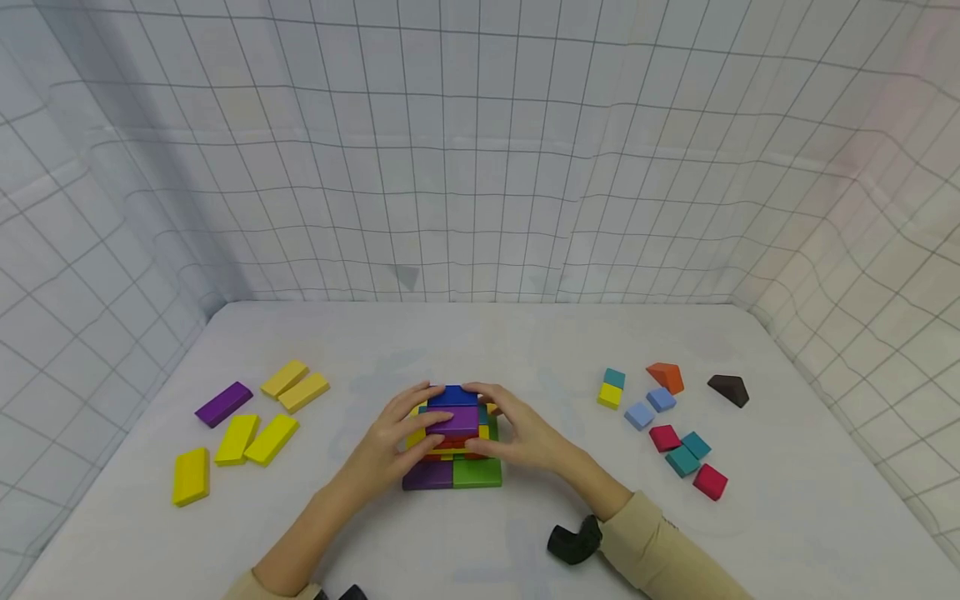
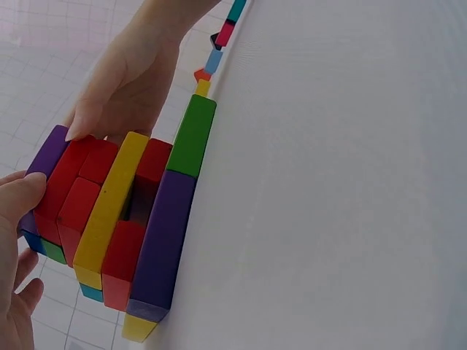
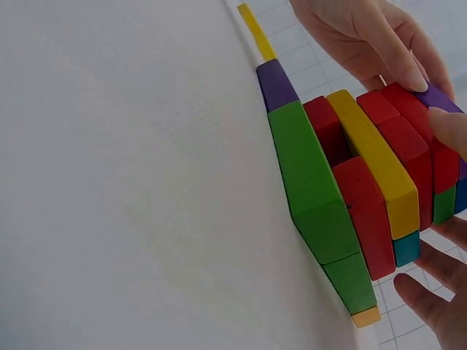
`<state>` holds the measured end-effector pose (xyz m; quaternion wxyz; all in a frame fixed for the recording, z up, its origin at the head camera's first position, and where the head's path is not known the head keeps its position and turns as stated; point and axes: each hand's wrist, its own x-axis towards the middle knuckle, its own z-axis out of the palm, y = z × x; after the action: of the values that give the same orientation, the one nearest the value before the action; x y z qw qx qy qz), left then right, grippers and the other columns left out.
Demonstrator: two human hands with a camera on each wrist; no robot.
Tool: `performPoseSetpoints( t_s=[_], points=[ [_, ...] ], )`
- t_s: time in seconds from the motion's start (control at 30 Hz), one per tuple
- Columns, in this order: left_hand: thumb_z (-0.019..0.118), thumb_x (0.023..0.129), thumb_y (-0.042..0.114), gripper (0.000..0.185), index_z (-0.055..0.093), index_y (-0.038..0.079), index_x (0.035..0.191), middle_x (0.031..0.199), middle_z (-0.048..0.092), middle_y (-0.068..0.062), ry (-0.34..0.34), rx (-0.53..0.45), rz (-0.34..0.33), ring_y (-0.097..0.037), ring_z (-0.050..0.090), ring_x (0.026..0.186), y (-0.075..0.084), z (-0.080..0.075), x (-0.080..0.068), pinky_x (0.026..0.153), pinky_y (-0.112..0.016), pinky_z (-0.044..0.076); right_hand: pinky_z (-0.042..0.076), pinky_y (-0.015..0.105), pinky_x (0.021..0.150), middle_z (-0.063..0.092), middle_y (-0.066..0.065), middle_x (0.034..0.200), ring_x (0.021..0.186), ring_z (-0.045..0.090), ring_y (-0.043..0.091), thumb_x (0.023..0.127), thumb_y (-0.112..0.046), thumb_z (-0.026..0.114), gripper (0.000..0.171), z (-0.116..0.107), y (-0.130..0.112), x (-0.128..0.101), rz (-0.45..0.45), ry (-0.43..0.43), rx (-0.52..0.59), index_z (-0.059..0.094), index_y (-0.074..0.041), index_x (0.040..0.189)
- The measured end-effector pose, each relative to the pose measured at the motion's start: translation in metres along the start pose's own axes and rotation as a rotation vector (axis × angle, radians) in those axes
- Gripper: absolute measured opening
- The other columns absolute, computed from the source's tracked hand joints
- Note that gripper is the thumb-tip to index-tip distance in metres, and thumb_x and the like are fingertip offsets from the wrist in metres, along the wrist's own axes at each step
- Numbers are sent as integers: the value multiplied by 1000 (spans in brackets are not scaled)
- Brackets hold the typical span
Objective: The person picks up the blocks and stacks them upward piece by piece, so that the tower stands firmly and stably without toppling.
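A layered stack of coloured building blocks stands in the middle of the table, its lowest visible front blocks one purple block [image 1: 427, 476] and one green block [image 1: 477, 473]. Red blocks [image 2: 80, 186] and a long yellow block [image 2: 113, 208] form layers above. On top lie a purple block [image 1: 461, 423] and, behind it, a blue block [image 1: 453, 396]. My left hand [image 1: 390, 435] holds these top blocks from the left, thumb at the near edge, fingers over the purple and blue ones. From the right, my right hand [image 1: 525, 429] grips them, thumb in front, a fingertip by the blue block.
Yellow blocks [image 1: 191, 477] and a loose purple block [image 1: 224, 404] lie at the left. At the right are several small red, teal and light-blue cubes [image 1: 640, 415], an orange block [image 1: 667, 377] and a dark brown block [image 1: 729, 389]. Grid-patterned curtains surround the table.
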<state>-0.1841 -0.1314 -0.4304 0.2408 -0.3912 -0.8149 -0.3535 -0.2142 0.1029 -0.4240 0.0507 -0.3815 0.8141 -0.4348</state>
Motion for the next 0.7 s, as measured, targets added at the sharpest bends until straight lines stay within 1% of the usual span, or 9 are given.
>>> performPoseSetpoints(
  t_s=[0.13, 0.2, 0.27, 0.33, 0.43, 0.5, 0.53, 0.63, 0.7],
  points=[
    [70, 78, 5, 35, 64, 12, 111, 129, 50, -13, 14, -47, -11, -34, 38, 124, -1, 1, 0, 100, -32, 38, 41, 36, 97, 39, -3, 137, 117, 44, 14, 88, -25, 62, 61, 0, 0, 1, 12, 0, 8, 31, -21, 139],
    [69, 79, 7, 33, 64, 11, 111, 128, 50, -13, 28, -60, 0, -34, 39, 123, -1, 1, 0, 102, -27, 36, 41, 37, 97, 39, -3, 136, 117, 44, 14, 88, -24, 62, 60, 0, 1, 1, 7, 1, 12, 31, -21, 139],
    [68, 81, 8, 31, 64, 10, 111, 127, 51, -15, 37, -67, 18, -35, 40, 122, -2, 1, 1, 100, -30, 38, 41, 38, 96, 39, -2, 136, 116, 44, 15, 88, -23, 62, 60, 0, 2, 1, -5, 2, 13, 31, -19, 139],
    [68, 81, 12, 34, 61, 10, 115, 130, 48, -14, 17, -69, 8, -33, 40, 122, -3, 0, 0, 98, -34, 41, 41, 39, 96, 40, -1, 136, 115, 45, 16, 88, -21, 62, 60, 0, 2, 1, -16, 3, 15, 31, -18, 139],
    [70, 80, 14, 45, 56, 11, 123, 135, 43, -11, -9, -58, -69, -28, 38, 125, -9, -9, -3, 101, -32, 38, 42, 39, 95, 41, 0, 134, 113, 46, 16, 88, -21, 62, 59, 0, 2, 1, -17, 6, 22, 32, -19, 139],
    [71, 78, 11, 52, 52, 9, 126, 137, 42, -11, 13, -24, -136, -27, 37, 125, -20, -21, -7, 103, -30, 35, 42, 37, 94, 41, -1, 133, 112, 46, 15, 87, -22, 62, 59, -1, 1, 0, -9, 8, 26, 32, -20, 138],
    [72, 77, 9, 54, 52, 7, 127, 135, 44, -12, 40, 4, -174, -27, 38, 125, -27, -27, -10, 104, -31, 33, 42, 36, 94, 42, -1, 133, 111, 46, 14, 87, -23, 62, 59, -1, 1, 0, -5, 7, 27, 32, -21, 138],
    [71, 77, 5, 52, 52, 2, 125, 129, 49, -16, 109, 100, -293, -33, 41, 120, -51, -50, -21, 102, -44, 33, 42, 35, 94, 42, -1, 132, 110, 46, 14, 87, -24, 62, 59, -1, 0, 0, 4, 8, 28, 33, -22, 138],
    [71, 77, 6, 51, 51, 1, 124, 124, 51, -18, 115, 183, -389, -37, 43, 116, -64, -65, -32, 97, -54, 33, 43, 34, 93, 43, -1, 132, 110, 46, 14, 87, -24, 62, 59, -1, 1, 0, 6, 7, 24, 33, -21, 138]
  ],
)
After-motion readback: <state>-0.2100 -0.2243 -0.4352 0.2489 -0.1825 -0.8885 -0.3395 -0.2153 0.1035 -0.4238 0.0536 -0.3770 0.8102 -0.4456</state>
